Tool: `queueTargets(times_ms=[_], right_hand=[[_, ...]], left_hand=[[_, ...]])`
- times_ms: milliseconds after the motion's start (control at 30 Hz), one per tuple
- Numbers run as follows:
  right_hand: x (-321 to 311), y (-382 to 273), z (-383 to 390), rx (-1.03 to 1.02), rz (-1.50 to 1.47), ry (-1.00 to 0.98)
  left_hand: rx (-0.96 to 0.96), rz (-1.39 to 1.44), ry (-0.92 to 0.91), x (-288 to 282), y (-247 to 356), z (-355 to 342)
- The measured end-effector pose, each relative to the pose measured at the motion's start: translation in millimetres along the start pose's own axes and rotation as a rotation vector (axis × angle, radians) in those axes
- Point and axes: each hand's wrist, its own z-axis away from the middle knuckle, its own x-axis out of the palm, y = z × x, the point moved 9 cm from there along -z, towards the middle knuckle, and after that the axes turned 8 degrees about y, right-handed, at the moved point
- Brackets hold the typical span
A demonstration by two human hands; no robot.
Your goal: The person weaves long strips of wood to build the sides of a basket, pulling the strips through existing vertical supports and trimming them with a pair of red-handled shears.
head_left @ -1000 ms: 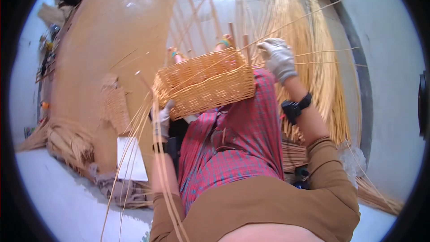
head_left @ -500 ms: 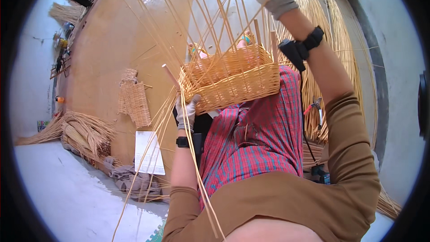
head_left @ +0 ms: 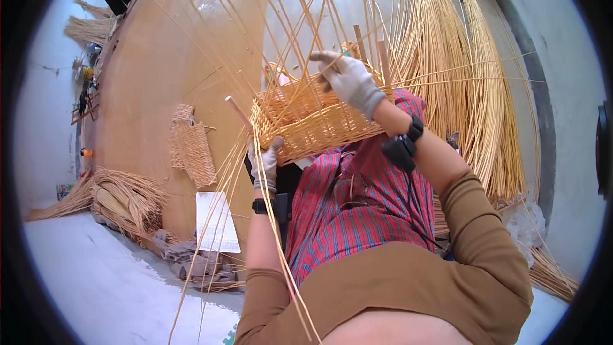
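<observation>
A half-woven wicker basket [head_left: 332,126] of yellow cane rests tilted over my lap, with tall loose cane stakes [head_left: 297,32] rising from it. My left hand [head_left: 265,160], in a pale glove, grips the lower left corner, thumb on the front wall. Long strands hang past that wrist towards me. Over the right part of the basket, near its rim, is my gloved right hand [head_left: 348,82]. Its index finger is stretched out to the left and the other fingers are partly bent, apart from it. Thick wooden rods [head_left: 383,61] stand at the basket's corners.
Long bundles of cane [head_left: 440,83] lie on the floor to the right. At left are woven pieces [head_left: 193,147], a printed white sheet [head_left: 217,220], a cane bundle [head_left: 124,198] and a grey cloth [head_left: 198,262]. A clear plastic bag [head_left: 525,227] lies at right.
My right hand has come down from high above the basket to its right rim area. My left hand keeps its hold on the corner.
</observation>
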Motion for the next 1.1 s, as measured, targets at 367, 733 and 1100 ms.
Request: queueTargets(times_ms=[367, 733, 1100], right_hand=[[8.7, -40.6, -48.4, -0.357, 0.152, 0.169], [-38.5, 70.9, 44.3, 0.084, -0.357, 0.246], [13.7, 35.8, 75.6, -0.253, 0.362, -0.103]], left_hand=[[-0.033, 0.044, -0.006, 6.2, 9.7, 1.1], [0.008, 0.049, -0.011, 6.8, 11.2, -1.4], [0.628, -0.804, 0.188, 48.3, 132.6, 77.8]])
